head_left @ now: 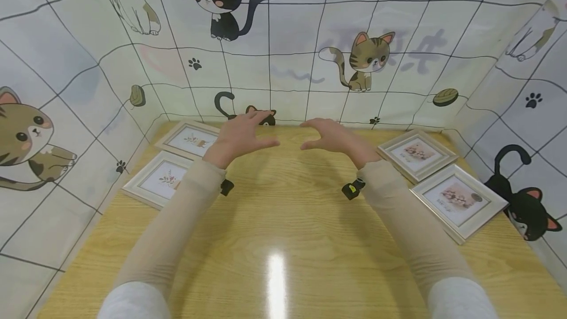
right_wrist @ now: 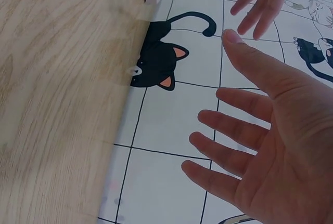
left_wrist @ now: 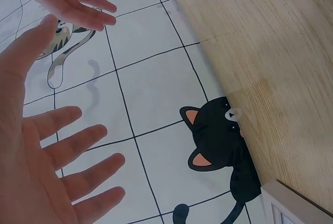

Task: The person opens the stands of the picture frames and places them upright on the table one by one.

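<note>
Above the far part of the wooden table, my left hand [head_left: 241, 137] hovers with its fingers spread and holds nothing. My right hand [head_left: 332, 139] faces it across a gap, likewise spread and bare. Nearest the left hand are two picture frames: a beige picture frame [head_left: 188, 138] at the back and a white picture frame [head_left: 159, 179] partly hidden by the forearm. On the right side, beyond the right wrist, lie a back picture frame [head_left: 418, 154] and a front picture frame [head_left: 460, 201]. Both wrist views show the thumbs and fingers apart, touching nothing.
The wooden table [head_left: 283, 215] meets a wall covering [head_left: 292, 28] printed with cats and grid lines at the back and both sides. A bright reflection lies on the near tabletop. Black wrist cameras sit on both wrists.
</note>
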A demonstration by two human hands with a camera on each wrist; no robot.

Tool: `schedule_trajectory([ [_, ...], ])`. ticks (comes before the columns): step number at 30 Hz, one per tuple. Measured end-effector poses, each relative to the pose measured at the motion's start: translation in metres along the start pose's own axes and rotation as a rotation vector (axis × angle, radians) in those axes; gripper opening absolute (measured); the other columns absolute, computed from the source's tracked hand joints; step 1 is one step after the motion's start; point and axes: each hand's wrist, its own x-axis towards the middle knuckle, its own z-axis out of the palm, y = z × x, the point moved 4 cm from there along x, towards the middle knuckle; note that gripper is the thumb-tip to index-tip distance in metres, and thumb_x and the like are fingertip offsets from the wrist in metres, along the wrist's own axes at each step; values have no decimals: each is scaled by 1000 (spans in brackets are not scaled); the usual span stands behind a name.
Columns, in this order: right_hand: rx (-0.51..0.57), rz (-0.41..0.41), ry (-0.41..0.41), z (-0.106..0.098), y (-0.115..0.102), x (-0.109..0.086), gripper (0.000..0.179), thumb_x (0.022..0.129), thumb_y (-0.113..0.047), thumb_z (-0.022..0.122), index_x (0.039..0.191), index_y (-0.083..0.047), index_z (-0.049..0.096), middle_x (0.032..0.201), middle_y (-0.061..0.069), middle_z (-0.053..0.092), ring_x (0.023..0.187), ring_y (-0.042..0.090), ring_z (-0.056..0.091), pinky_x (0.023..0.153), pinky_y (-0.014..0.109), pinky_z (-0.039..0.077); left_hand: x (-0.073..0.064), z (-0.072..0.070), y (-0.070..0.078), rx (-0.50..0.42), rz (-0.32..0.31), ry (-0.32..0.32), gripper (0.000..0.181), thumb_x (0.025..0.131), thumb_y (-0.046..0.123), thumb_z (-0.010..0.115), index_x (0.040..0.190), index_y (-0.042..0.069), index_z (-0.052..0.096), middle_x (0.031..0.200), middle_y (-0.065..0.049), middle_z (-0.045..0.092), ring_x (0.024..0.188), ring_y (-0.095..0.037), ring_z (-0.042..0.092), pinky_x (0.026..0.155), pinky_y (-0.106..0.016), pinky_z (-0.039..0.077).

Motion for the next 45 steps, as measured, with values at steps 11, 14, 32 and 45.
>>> schedule_trajectory([
  [11,-1,2,-6,13,-5,5,70,93,-46,68,149,-11,46,156,12,44,147,33,37,122,52,31,-16,8,-11,-47,51,-60,84,85,67,63,153,25,39,157,-7,44,135,-34,52,99,-52,53],
  [14,-4,-7,-4,16,-7,7,70,92,-47,68,149,-11,46,155,10,45,145,32,39,122,51,32,-21,11,-18,-70,65,-63,83,85,65,66,153,26,39,156,-6,44,138,-34,49,106,-55,48],
  [32,18,-80,-24,41,-23,17,65,92,-37,71,146,-7,49,151,13,50,140,33,46,118,49,38,-59,16,-67,-121,17,-85,84,86,65,64,154,23,38,159,-8,41,145,-34,40,111,-58,43],
  [45,18,-100,-61,57,-40,24,65,93,-40,70,146,-9,50,152,13,48,143,32,43,120,48,36,-96,20,-100,-154,-84,-69,82,87,66,63,153,22,41,159,-14,38,146,-42,34,110,-63,40],
])
